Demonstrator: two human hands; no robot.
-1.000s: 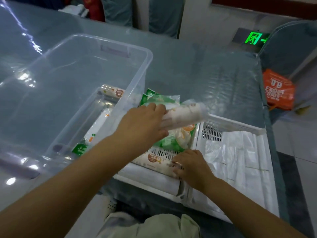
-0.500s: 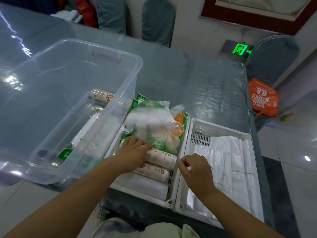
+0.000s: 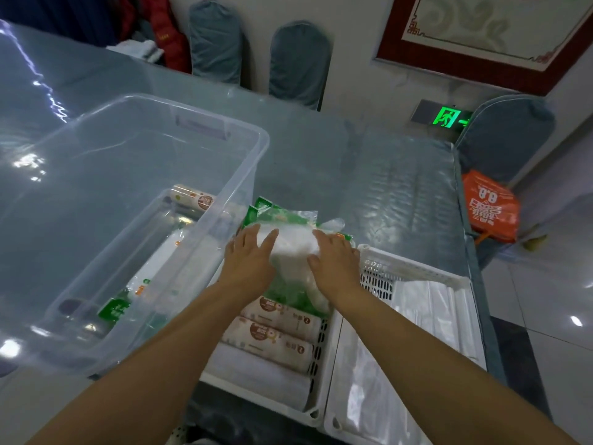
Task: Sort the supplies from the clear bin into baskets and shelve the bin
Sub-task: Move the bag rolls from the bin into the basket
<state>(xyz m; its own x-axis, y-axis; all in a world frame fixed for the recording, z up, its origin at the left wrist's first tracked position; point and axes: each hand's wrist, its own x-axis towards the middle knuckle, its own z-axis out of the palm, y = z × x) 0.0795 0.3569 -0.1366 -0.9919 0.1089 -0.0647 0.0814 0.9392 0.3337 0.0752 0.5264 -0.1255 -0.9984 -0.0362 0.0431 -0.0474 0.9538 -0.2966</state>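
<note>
A clear bin (image 3: 122,200) sits at nine o'clock on the table, a few rolls (image 3: 192,198) left inside. At centre, the left hand (image 3: 248,263) and right hand (image 3: 333,264) press flat, fingers spread, on a soft white packet (image 3: 293,244) atop green bags (image 3: 266,216) in the nearer white basket (image 3: 316,409). At three o'clock a second basket (image 3: 414,268) holds folded plastic. Even, gentle pressure would best settle the packet without it sliding off.

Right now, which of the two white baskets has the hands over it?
The left white basket, beside the clear bin. Both the left hand and right hand press a plastic packet there; the right white basket holds only flat white bags.
</note>
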